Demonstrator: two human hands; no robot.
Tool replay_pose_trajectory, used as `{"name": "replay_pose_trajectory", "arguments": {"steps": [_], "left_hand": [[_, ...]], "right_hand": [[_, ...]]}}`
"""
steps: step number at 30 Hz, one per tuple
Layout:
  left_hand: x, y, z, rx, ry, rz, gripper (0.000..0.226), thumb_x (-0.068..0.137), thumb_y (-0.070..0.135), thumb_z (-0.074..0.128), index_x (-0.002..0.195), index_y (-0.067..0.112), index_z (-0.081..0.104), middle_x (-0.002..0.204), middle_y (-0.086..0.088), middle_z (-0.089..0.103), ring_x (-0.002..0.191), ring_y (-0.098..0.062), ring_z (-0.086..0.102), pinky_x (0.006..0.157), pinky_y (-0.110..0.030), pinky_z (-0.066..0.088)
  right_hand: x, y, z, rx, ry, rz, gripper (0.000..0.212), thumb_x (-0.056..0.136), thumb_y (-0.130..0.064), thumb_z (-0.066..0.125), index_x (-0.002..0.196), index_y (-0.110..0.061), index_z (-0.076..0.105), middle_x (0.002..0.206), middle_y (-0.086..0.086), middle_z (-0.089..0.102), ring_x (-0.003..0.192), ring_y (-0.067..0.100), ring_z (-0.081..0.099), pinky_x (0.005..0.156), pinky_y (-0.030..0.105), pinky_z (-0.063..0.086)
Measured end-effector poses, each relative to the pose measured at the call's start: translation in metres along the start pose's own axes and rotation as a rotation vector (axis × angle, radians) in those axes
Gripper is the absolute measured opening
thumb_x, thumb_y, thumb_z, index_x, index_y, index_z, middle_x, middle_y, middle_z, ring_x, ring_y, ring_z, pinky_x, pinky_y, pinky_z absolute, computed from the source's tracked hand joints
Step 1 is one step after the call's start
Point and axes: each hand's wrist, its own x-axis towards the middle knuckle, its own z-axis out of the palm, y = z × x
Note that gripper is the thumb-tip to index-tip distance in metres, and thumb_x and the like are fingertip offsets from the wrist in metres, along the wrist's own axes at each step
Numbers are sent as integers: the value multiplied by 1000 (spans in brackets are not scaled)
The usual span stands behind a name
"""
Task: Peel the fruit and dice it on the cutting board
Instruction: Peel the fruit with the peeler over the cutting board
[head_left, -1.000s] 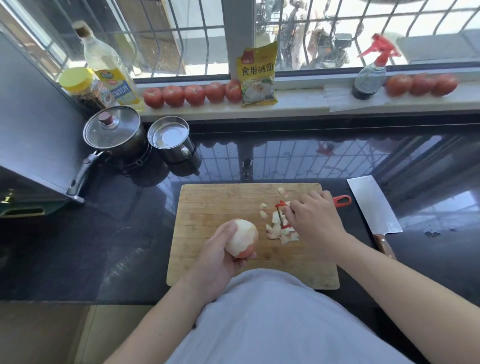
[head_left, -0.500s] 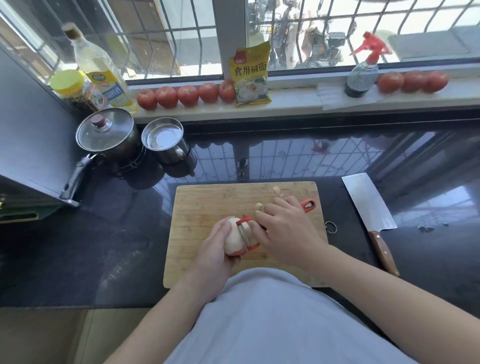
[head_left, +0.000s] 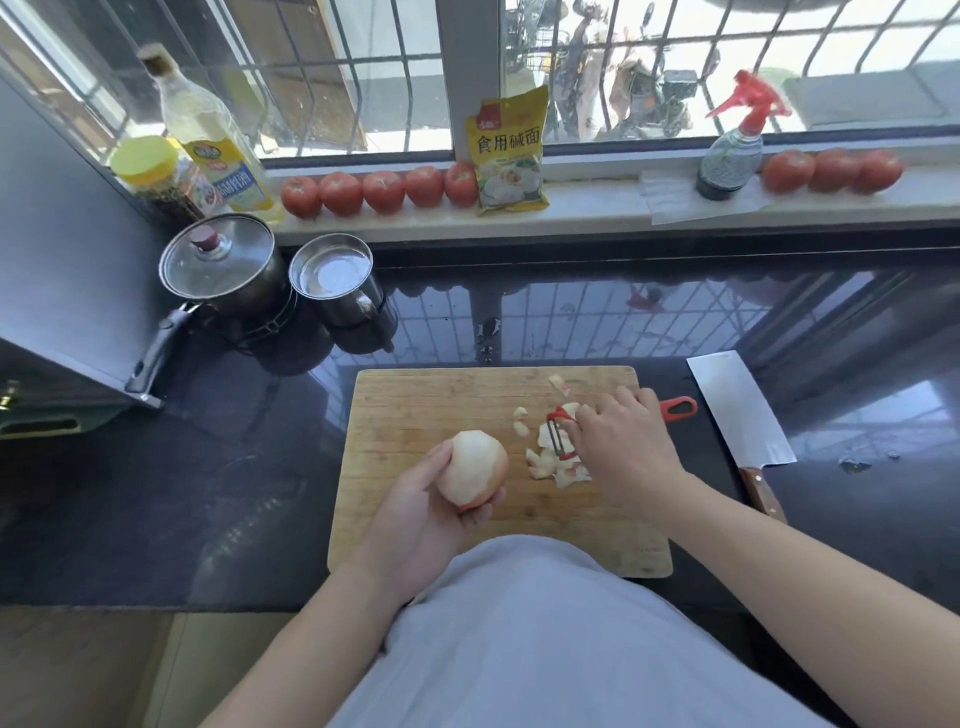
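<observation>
1. While your left hand (head_left: 415, 512) cradles the fruit (head_left: 471, 470) above the near half of the cutting board (head_left: 415, 415), its fingers curl round the underside and the thumb presses the left flank, so that grip is firm.
2. You've got the fruit almost bare: pale flesh all over, with a thin blush of red skin low on the side by your fingertips.
3. Your right hand (head_left: 626, 452) is clenched around the peeler (head_left: 563, 436), knuckles up, pinching it near the head.
4. The peeler's blade pokes out just left of your right fingertips, and its red loop handle sticks out past your knuckles, over the board's right edge.
5. Right under and beside that blade lies the pile of peelings (head_left: 553, 462), on the board between your two hands; a few stray bits sit farther out beyond your right fingers.
6. The fruit and the peeler are apart, not touching.
7. The cleaver (head_left: 740, 410) rests on the dark counter (head_left: 208, 467) to the right of your right hand, off the board, blade pointing away from you.
</observation>
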Motion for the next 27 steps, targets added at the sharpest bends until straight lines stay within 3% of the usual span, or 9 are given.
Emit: {"name": "replay_pose_trajectory", "arguments": {"steps": [2, 5, 8, 10, 13, 20, 25, 27], "left_hand": [[0, -2, 2, -25, 2, -20, 57, 91, 35, 57, 140, 6, 55, 118, -22, 69, 88, -36, 67, 65, -32, 58], [-1, -4, 3, -17, -8, -44, 54, 95, 43, 55, 131, 3, 60, 116, -23, 68, 90, -34, 66, 68, -33, 59], [1, -4, 4, 41, 4, -4, 62, 94, 45, 61, 137, 1, 56, 121, -23, 66, 94, -32, 66, 79, -35, 60], [1, -5, 6, 70, 7, 46, 61, 96, 43, 60, 140, 1, 56, 129, -25, 65, 104, -32, 65, 99, -46, 54], [0, -5, 10, 162, -19, 106, 56, 102, 44, 51, 140, 3, 57, 139, -24, 62, 118, -30, 63, 114, -55, 41], [-2, -4, 14, 238, 5, 180, 50, 106, 36, 51, 138, -2, 51, 128, -21, 67, 112, -27, 66, 105, -50, 52], [1, -7, 10, 211, 20, 222, 54, 96, 35, 65, 134, -1, 55, 128, -23, 67, 113, -32, 66, 105, -55, 51], [4, -9, 7, 188, 36, 239, 53, 88, 32, 67, 130, 2, 58, 121, -20, 70, 107, -31, 68, 92, -44, 59]], "right_hand": [[1, -1, -7, 31, 119, -12, 37, 102, -37, 48, 84, -16, 72, 85, 5, 70, 80, 29, 58, 77, 44, 40], [-1, -10, -11, -12, -74, 29, 46, 105, -44, 33, 95, -22, 73, 95, 1, 72, 92, 26, 59, 87, 43, 34], [-2, -15, -24, 147, 172, 92, 44, 101, -39, 44, 72, -19, 70, 79, 4, 70, 78, 28, 58, 79, 44, 41], [-1, -23, -32, 322, 357, 63, 40, 98, -34, 54, 63, -18, 63, 71, 4, 66, 75, 27, 56, 78, 43, 43], [-2, -41, -44, 383, 444, 1, 41, 96, -33, 56, 59, -17, 61, 58, -1, 55, 67, 26, 55, 84, 39, 42], [-4, -54, -38, 373, 493, -60, 39, 96, -33, 58, 61, -17, 62, 57, 1, 50, 62, 27, 53, 85, 45, 45], [-1, -49, -35, 365, 538, -68, 39, 95, -31, 60, 59, -16, 60, 56, 0, 48, 61, 26, 51, 81, 42, 44], [1, -42, -27, 331, 519, -59, 37, 93, -29, 62, 58, -18, 61, 55, 0, 50, 63, 27, 53, 75, 40, 42]]}}
